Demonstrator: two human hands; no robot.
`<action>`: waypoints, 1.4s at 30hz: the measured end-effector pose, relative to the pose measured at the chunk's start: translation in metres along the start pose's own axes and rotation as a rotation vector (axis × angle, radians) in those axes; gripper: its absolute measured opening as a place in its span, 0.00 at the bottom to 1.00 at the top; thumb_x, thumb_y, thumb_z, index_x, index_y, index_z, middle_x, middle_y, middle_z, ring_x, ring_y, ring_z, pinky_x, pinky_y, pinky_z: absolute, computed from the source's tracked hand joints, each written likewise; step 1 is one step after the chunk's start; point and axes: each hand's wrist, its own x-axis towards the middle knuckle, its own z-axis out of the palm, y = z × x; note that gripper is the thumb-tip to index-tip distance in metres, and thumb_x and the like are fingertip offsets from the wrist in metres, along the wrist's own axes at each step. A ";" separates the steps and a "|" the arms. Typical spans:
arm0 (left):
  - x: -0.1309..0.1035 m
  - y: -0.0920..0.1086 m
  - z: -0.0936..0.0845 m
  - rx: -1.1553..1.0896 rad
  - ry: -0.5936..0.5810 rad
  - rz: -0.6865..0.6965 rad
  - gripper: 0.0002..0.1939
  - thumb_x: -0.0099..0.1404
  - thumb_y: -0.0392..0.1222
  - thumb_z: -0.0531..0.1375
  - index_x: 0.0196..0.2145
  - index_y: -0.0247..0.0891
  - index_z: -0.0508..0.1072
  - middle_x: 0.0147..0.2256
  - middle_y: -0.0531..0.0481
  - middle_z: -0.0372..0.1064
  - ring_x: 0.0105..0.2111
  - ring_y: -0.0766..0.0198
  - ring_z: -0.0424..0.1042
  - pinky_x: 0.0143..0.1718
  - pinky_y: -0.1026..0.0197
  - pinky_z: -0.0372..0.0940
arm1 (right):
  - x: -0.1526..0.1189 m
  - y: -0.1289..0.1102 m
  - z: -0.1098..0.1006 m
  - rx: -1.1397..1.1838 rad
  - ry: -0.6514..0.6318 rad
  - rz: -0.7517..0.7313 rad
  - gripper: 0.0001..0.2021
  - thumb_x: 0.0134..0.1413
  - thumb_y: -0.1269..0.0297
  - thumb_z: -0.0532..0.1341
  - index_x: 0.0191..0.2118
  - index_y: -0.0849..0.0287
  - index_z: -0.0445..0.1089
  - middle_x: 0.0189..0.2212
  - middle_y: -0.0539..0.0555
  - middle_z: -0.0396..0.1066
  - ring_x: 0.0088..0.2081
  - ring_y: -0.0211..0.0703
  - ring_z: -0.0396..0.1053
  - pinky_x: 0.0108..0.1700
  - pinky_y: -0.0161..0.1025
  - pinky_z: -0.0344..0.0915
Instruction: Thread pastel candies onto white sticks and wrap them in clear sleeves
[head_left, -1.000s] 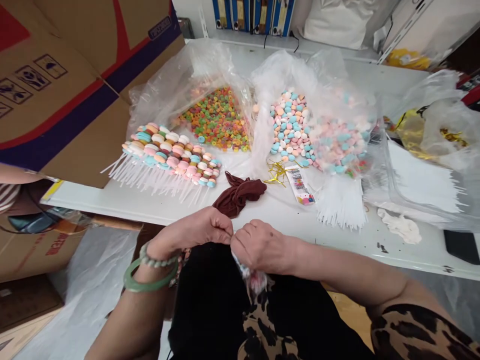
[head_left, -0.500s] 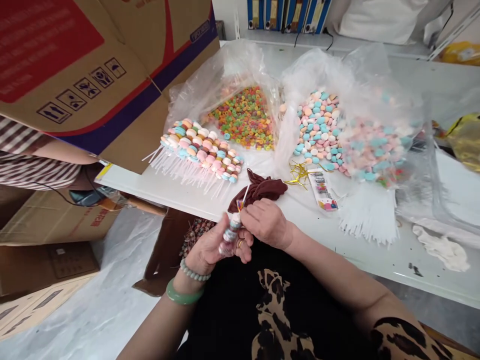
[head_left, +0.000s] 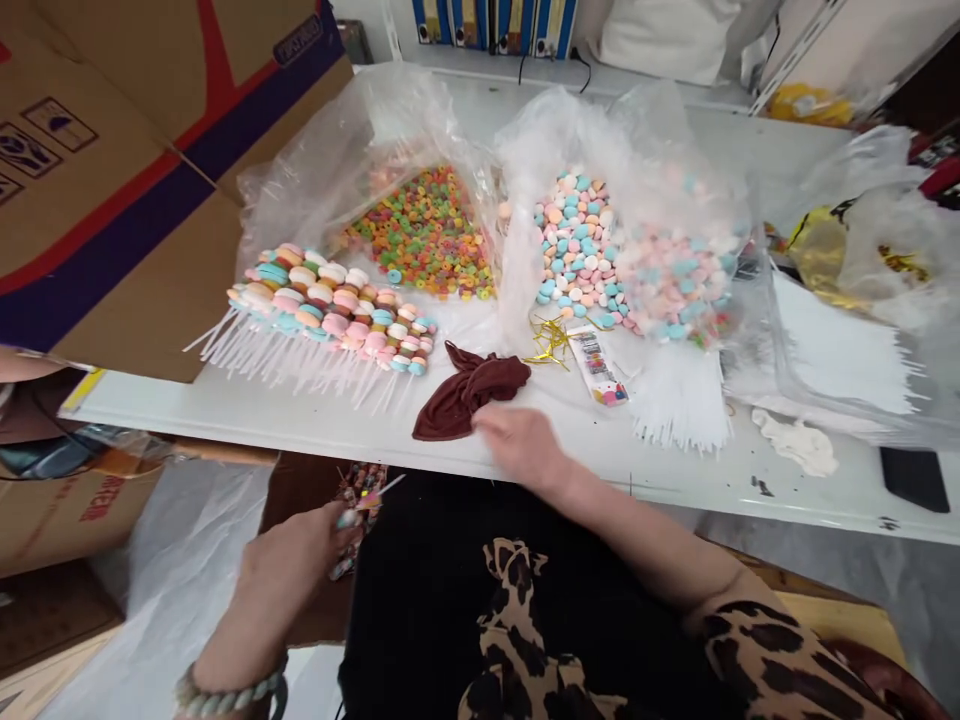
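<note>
Low at the table's front edge, my left hand [head_left: 292,560] is closed around a wrapped candy skewer [head_left: 348,519], its white stick and bright label poking out past the fingers. Beneath that hand lie several wrapped candy skewers [head_left: 346,562] in a brown cardboard box [head_left: 300,490]. My right hand [head_left: 521,445], smeared by motion, hovers at the lower edge of a crumpled brown cloth [head_left: 472,390]; its fingers look curled, and whether they touch the cloth I cannot tell. Just beyond the cloth are gold twist ties [head_left: 551,342] and a printed label packet [head_left: 598,365].
Rows of candy skewers [head_left: 337,310] lie at the left. Plastic bags hold ring candies [head_left: 427,235] and pastel candies [head_left: 577,245]. White sticks [head_left: 682,400] are at the right. A large carton [head_left: 150,200] stands on the left, and a black flat object [head_left: 913,478] lies far right.
My left hand has carried the wrapped skewer down and left, off the table edge to above the box. My right hand has let go of it and is now apart, beside the cloth. The view turned right.
</note>
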 end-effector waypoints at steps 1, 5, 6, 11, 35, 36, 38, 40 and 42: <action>0.000 -0.007 0.005 0.065 0.037 -0.041 0.18 0.66 0.47 0.50 0.45 0.39 0.75 0.39 0.35 0.76 0.42 0.40 0.75 0.38 0.48 0.63 | -0.001 0.016 -0.014 -0.074 0.151 0.090 0.10 0.62 0.66 0.53 0.40 0.54 0.72 0.34 0.53 0.75 0.36 0.44 0.70 0.37 0.37 0.60; 0.001 -0.006 0.010 0.101 0.166 -0.080 0.20 0.67 0.46 0.50 0.50 0.37 0.73 0.47 0.33 0.74 0.44 0.40 0.74 0.42 0.44 0.63 | -0.002 0.086 -0.059 -0.460 0.506 0.493 0.14 0.61 0.62 0.52 0.46 0.61 0.70 0.42 0.63 0.71 0.43 0.53 0.67 0.41 0.43 0.58; 0.002 0.003 0.007 0.043 0.190 -0.053 0.21 0.68 0.47 0.48 0.51 0.39 0.73 0.48 0.35 0.74 0.43 0.43 0.75 0.42 0.47 0.64 | -0.002 0.099 -0.064 -0.515 0.491 0.542 0.14 0.59 0.62 0.54 0.46 0.63 0.69 0.43 0.66 0.70 0.44 0.56 0.66 0.42 0.44 0.58; 0.017 0.065 -0.013 -0.255 0.295 0.115 0.17 0.67 0.50 0.53 0.48 0.47 0.76 0.46 0.46 0.76 0.43 0.51 0.76 0.41 0.56 0.65 | -0.004 0.125 -0.067 -0.298 0.433 0.732 0.14 0.53 0.61 0.58 0.45 0.58 0.69 0.43 0.60 0.72 0.43 0.52 0.67 0.40 0.42 0.58; 0.059 0.183 -0.032 -1.894 0.044 0.346 0.15 0.48 0.48 0.72 0.25 0.33 0.77 0.23 0.50 0.71 0.23 0.70 0.65 0.27 0.65 0.61 | -0.014 0.027 -0.022 1.182 0.060 0.338 0.13 0.40 0.57 0.69 0.33 0.58 0.72 0.25 0.47 0.69 0.23 0.33 0.61 0.25 0.32 0.58; 0.059 0.176 -0.031 -1.915 -0.008 0.344 0.16 0.48 0.49 0.72 0.26 0.33 0.77 0.24 0.50 0.71 0.23 0.69 0.66 0.27 0.64 0.62 | -0.011 0.027 -0.020 1.196 0.036 0.355 0.13 0.38 0.58 0.69 0.30 0.59 0.71 0.25 0.47 0.69 0.22 0.32 0.60 0.25 0.32 0.58; 0.058 0.166 -0.028 -1.944 -0.080 0.337 0.17 0.46 0.49 0.73 0.29 0.33 0.79 0.27 0.48 0.73 0.25 0.68 0.68 0.27 0.64 0.63 | -0.005 0.023 -0.015 1.151 0.040 0.356 0.12 0.36 0.59 0.69 0.26 0.59 0.69 0.22 0.47 0.68 0.22 0.32 0.60 0.25 0.32 0.58; 0.059 0.160 -0.025 -1.960 -0.082 0.317 0.18 0.44 0.47 0.74 0.29 0.32 0.79 0.28 0.46 0.74 0.25 0.67 0.68 0.26 0.64 0.63 | -0.001 0.016 -0.010 1.019 0.054 0.338 0.11 0.39 0.58 0.68 0.23 0.58 0.68 0.18 0.45 0.65 0.20 0.32 0.58 0.23 0.32 0.56; 0.061 0.156 -0.020 -1.991 -0.007 0.275 0.17 0.41 0.45 0.75 0.25 0.31 0.78 0.25 0.47 0.73 0.24 0.68 0.67 0.24 0.65 0.60 | 0.003 0.008 -0.005 0.870 0.028 0.320 0.12 0.42 0.56 0.66 0.22 0.58 0.67 0.15 0.44 0.61 0.18 0.32 0.55 0.21 0.32 0.52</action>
